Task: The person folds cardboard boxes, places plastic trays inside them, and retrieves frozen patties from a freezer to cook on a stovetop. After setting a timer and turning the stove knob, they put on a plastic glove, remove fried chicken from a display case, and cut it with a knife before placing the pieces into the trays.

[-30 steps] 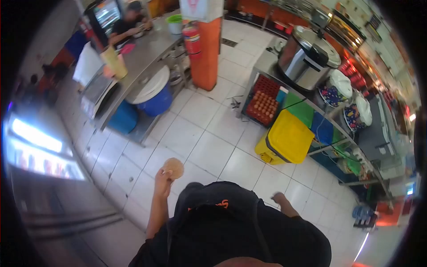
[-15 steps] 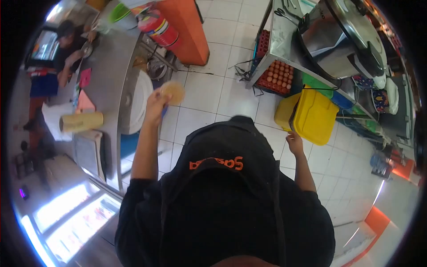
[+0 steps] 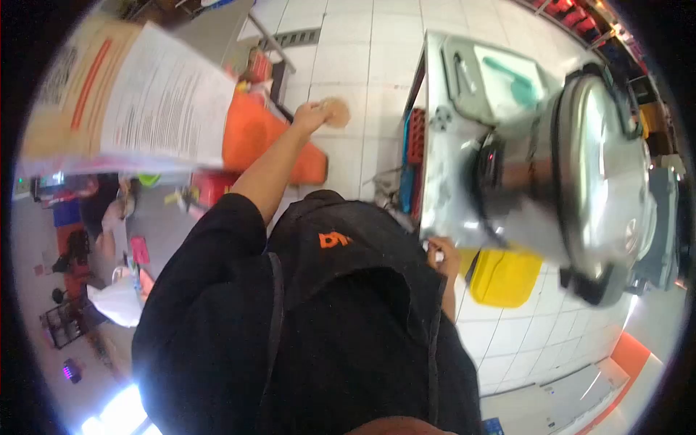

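In the head view my left hand (image 3: pixel 312 117) reaches forward over the tiled floor, its fingers closed on the edge of a round, flat, tan, see-through disc (image 3: pixel 336 113), perhaps a lid or shallow tub. My right hand (image 3: pixel 443 257) is low, fingers curled, at the near corner of a steel table (image 3: pixel 444 156). Whether it touches the corner, and what the fingers hold, I cannot make out. Just beyond this hand is a yellow lidded bin (image 3: pixel 505 278). A large steel pot (image 3: pixel 533 156) with a lid and black handles stands on the table.
An orange pillar (image 3: pixel 272 138) rises left of my left arm, with papers (image 3: pixel 170 101) posted before it. A grey tray (image 3: pixel 464 80) with a teal utensil (image 3: pixel 511 78) lies on the table. Under its edge is a red crate (image 3: pixel 415 138). A co-worker (image 3: pixel 101 206) is far left.
I have moved forward, past the counter at left. The pillar and steel table are now beside me. My left hand still holds the tan disc; my right hand has come to the table corner.
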Demonstrator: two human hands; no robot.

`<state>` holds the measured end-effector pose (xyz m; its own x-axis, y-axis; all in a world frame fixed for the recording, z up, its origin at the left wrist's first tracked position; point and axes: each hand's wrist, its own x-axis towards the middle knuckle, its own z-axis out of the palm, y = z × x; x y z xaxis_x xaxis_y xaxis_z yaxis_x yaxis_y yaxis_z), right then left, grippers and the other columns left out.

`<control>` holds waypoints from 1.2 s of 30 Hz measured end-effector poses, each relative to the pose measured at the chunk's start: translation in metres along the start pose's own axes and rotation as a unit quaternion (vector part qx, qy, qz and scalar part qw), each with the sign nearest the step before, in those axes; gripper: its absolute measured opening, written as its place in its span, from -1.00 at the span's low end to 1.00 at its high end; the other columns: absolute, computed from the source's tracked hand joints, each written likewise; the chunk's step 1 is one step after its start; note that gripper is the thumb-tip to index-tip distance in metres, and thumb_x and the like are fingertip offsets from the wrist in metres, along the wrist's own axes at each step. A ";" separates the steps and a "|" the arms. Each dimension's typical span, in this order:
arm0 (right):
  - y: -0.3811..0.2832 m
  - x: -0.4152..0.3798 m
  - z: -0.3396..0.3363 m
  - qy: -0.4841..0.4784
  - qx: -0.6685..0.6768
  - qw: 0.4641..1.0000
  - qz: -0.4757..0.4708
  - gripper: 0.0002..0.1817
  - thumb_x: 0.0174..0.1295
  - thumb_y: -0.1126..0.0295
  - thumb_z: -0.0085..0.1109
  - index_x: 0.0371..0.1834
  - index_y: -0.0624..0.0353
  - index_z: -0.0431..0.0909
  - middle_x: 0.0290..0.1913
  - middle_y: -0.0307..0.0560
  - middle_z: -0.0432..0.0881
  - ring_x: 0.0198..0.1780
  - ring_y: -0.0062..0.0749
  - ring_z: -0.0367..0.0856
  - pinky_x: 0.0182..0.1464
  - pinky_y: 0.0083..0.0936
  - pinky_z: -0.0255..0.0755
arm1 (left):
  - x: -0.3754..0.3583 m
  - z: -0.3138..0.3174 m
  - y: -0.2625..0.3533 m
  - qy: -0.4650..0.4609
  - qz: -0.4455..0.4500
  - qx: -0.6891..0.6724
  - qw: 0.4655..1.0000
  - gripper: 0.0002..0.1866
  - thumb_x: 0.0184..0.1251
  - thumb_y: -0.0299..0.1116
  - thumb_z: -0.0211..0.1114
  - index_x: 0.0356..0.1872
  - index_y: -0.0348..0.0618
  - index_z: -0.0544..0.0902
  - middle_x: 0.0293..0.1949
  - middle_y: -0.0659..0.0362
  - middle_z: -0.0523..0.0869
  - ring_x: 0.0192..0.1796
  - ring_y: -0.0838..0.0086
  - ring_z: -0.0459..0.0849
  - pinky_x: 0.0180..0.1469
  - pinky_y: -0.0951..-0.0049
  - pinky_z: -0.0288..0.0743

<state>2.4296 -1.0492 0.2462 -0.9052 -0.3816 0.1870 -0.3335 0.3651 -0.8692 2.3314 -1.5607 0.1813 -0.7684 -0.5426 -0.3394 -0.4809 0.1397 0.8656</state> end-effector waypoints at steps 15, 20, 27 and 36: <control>-0.042 0.389 0.090 0.159 0.199 0.962 0.092 -0.82 0.21 0.59 0.28 -0.12 0.27 0.63 -0.15 -0.02 0.64 -0.21 -0.48 0.62 -0.13 -0.55 0.49 | 0.355 -0.099 0.029 -0.275 -0.288 0.023 0.917 -0.83 0.27 -0.29 0.36 -0.34 -0.18 0.67 -0.51 0.23 0.62 -0.60 0.51 0.47 -0.59 0.43 0.33; -0.039 0.582 0.120 0.127 0.119 0.970 0.171 -0.86 0.25 0.55 0.26 -0.13 0.25 0.64 -0.22 -0.19 0.67 -0.28 -0.56 0.60 -0.18 -0.60 0.49 | 0.531 -0.111 0.101 -0.261 -0.311 -0.055 0.912 -0.71 0.22 -0.32 0.34 -0.05 -0.17 0.61 -0.50 0.26 0.63 -0.60 0.59 0.51 -0.63 0.56 0.29; 0.014 0.825 0.162 0.110 -0.009 0.983 0.149 -0.89 0.28 0.40 0.24 -0.21 0.18 0.67 -0.36 -0.16 0.69 -0.40 -0.53 0.58 -0.29 -0.55 0.48 | 0.704 -0.073 0.289 -0.353 -0.132 -0.204 0.904 -0.67 0.25 -0.33 0.33 0.01 -0.18 0.58 -0.27 0.26 0.65 -0.30 0.54 0.62 -0.36 0.53 0.45; 0.002 1.272 0.295 -0.115 0.032 0.993 -0.010 -0.71 0.16 0.41 0.35 -0.05 0.21 0.61 -0.14 -0.06 0.67 -0.18 -0.33 0.65 -0.11 -0.40 0.58 | 0.892 -0.127 0.480 -0.288 -0.050 -0.335 0.896 -0.52 0.28 -0.36 0.30 0.20 -0.29 0.47 -0.02 0.10 0.68 -0.03 0.38 0.68 -0.15 0.43 0.56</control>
<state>1.3551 -1.7838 0.3473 -0.8121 -0.5746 0.1016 -0.3265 0.3030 -0.8953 1.4687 -2.0830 0.3406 -0.9191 0.0199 -0.3935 -0.3461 -0.5180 0.7822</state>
